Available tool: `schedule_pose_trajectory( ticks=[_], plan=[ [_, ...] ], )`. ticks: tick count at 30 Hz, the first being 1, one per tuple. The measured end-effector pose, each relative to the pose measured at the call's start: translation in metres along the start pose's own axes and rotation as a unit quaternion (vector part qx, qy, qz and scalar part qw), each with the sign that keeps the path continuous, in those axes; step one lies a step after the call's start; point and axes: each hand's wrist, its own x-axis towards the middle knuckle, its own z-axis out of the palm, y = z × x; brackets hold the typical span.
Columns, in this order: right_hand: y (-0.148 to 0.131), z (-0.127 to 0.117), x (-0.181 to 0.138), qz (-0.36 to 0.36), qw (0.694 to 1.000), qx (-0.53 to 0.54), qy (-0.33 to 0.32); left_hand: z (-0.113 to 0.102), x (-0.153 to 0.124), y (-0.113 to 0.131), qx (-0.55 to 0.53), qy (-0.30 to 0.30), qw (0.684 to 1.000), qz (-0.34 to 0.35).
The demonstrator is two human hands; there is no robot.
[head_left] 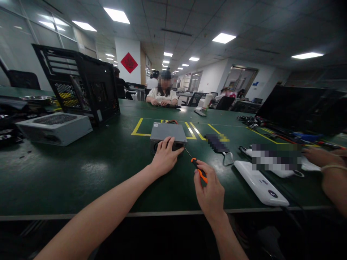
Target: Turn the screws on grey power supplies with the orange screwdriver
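Note:
A grey computer power supply (169, 130) sits on the green table in front of me, with some reddish wires at its far side. My left hand (166, 156) grips its near face, fingers reaching over the top edge and thumb towards the right corner. In my right hand (208, 187) is a screwdriver (194, 163) with an orange and black handle. Its thin shaft points up and left, and the tip is at the power supply's near right corner. Whether the tip sits in a screw is too small to tell.
Left stand a second power supply (58, 126) and a black computer case (81, 85). Right of my hands lie a phone (217, 143) and a white power bank (260, 184). Another person's hands (325, 159) work at far right; a person (162, 90) sits opposite.

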Motion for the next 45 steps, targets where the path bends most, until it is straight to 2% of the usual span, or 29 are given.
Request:
schedule_pose_trajectory(
  ticks=[10, 21, 30, 45],
  plan=[
    [0.0, -0.001, 0.0, 0.015, 1.0, 0.002, -0.003, -0.002, 0.0, 0.0, -0.007, 0.004, 1.0, 0.002],
    [-0.002, -0.008, -0.005, -0.038, 0.995, 0.031, 0.09, -0.002, -0.001, -0.001, -0.004, -0.002, 1.0, 0.002],
    [0.0, -0.008, -0.004, -0.039, 0.993, 0.035, 0.102, 0.0, -0.001, -0.001, 0.007, 0.004, 1.0, 0.008],
    [0.001, -0.011, -0.003, -0.029, 0.993, 0.071, 0.086, 0.002, 0.0, 0.002, 0.024, -0.005, 1.0, 0.003]
  ],
)
